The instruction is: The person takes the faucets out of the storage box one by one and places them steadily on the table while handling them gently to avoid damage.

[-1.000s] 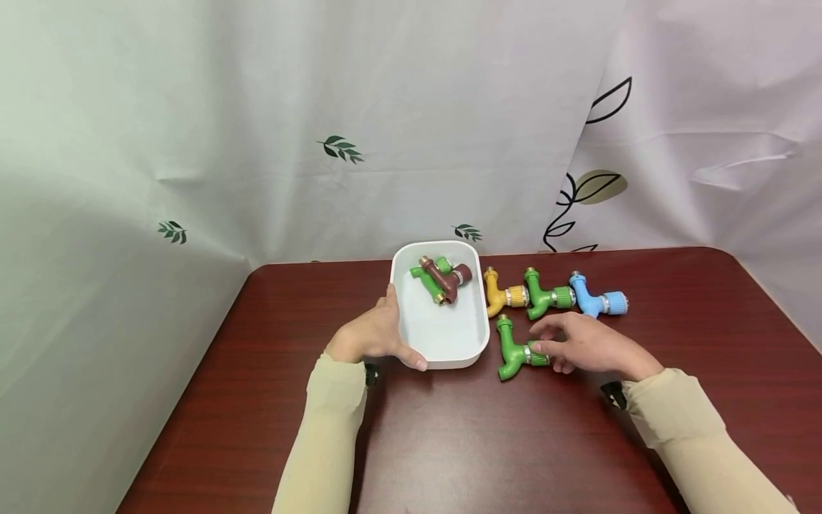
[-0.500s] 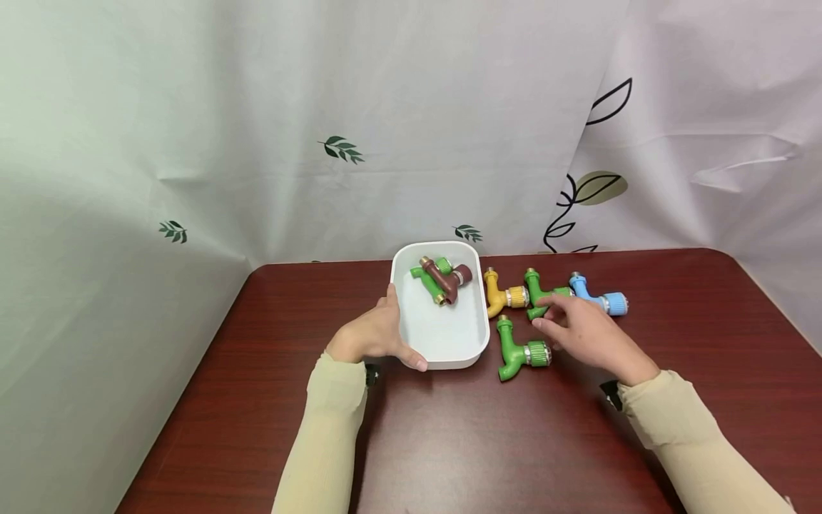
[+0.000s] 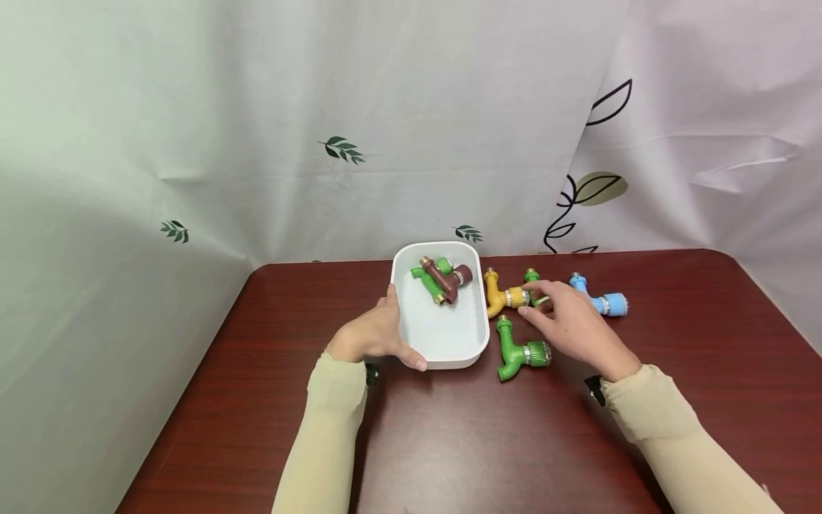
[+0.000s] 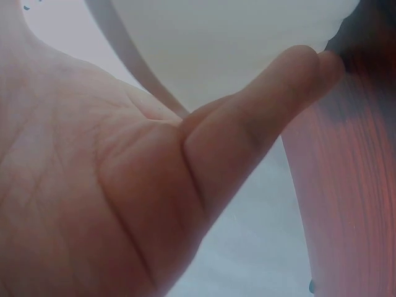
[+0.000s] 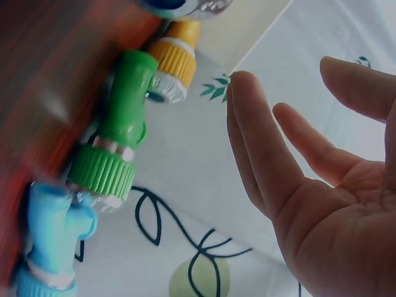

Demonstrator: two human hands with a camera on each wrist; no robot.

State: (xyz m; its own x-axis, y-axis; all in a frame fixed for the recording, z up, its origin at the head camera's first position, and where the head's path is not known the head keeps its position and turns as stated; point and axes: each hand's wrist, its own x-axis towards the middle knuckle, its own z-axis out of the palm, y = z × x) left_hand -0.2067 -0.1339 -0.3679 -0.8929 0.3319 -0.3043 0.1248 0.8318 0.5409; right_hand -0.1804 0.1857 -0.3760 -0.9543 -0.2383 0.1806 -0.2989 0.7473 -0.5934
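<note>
Against the left and near sides of the white plastic tub (image 3: 443,335) rests my left hand (image 3: 379,332). Its thumb (image 4: 247,124) lies straight along the tub's wall in the left wrist view. In the tub, a maroon tap (image 3: 444,280) lies across a green tap (image 3: 427,282). My right hand (image 3: 571,325) hovers over the table with parted fingers, holding nothing. It partly hides a back green tap (image 5: 124,117), its fingertips near the yellow tap (image 3: 497,296). Closer to me lies another green tap (image 3: 514,353); a blue tap (image 3: 591,300) lies to the right.
The dark red wooden table (image 3: 514,442) has its far edge against a white curtain (image 3: 411,128) printed with leaves. The yellow tap lies close beside the tub's right wall.
My right hand has left the front green tap and moved back and to the left, over the back green tap toward the yellow one. The left hand and tub have stayed put.
</note>
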